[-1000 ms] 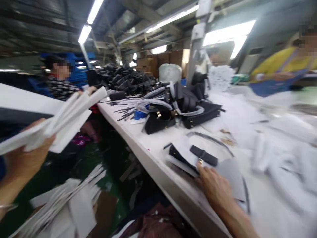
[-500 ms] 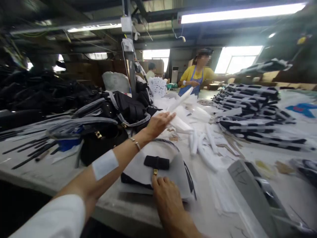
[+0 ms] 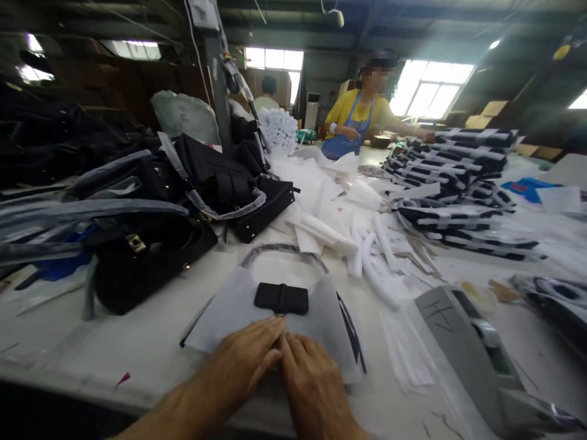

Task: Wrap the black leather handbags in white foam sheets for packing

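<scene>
A black handbag (image 3: 282, 299) lies on the table in front of me, its front mostly covered by white tissue paper (image 3: 220, 318) and its wrapped handle arched toward the far side. My left hand (image 3: 245, 354) comes in from the left, fingers pressed together at the clasp below the black tab. Beside it, almost touching, my right hand (image 3: 312, 373) has its bent fingers on the lower front of the bag. The fingertips hide most of the clasp.
Black handbags (image 3: 151, 256) are heaped at left, some with wrapped handles. White paper sheets (image 3: 321, 189) and rolled strips (image 3: 385, 275) lie beyond. A grey tape dispenser (image 3: 477, 348) stands at right, before stacked wrapped bags (image 3: 458, 183). A co-worker in yellow (image 3: 362, 116) reaches toward that stack.
My left hand has drawn back from the white paper to the bag's clasp, next to my right hand. The view has tilted down. The co-worker's outstretched arm has lowered onto the stack.
</scene>
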